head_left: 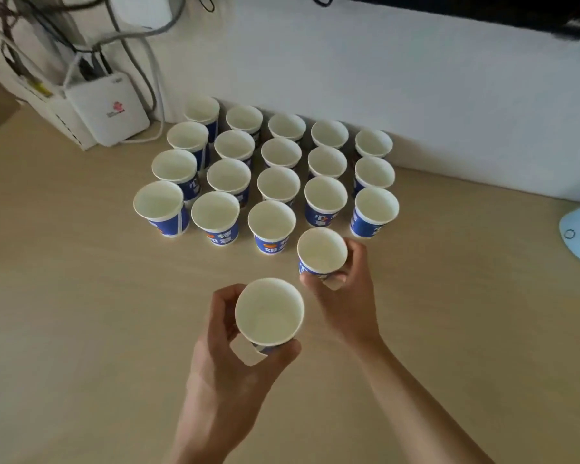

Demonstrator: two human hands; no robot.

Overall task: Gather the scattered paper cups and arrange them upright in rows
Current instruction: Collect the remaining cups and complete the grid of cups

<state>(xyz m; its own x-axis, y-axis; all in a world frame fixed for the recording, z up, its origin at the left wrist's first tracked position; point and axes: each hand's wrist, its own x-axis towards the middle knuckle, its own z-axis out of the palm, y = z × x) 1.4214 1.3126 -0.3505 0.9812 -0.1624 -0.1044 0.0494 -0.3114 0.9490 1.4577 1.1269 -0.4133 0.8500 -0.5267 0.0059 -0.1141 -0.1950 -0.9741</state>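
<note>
Eighteen upright cups (278,184) stand in rows on the tan table (81,296), close against the white wall (416,78). Your right hand (349,289) grasps the right-hand cup (322,251), fingers curled round its side, at the open end of the short front row. Your left hand (228,370) grips the left-hand cup (269,311), upright, nearer to you. A white box (109,110) with cables sits at far left.

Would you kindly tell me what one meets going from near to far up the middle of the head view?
The left hand → first held cup → second held cup → rows of standing cups → white wall.
</note>
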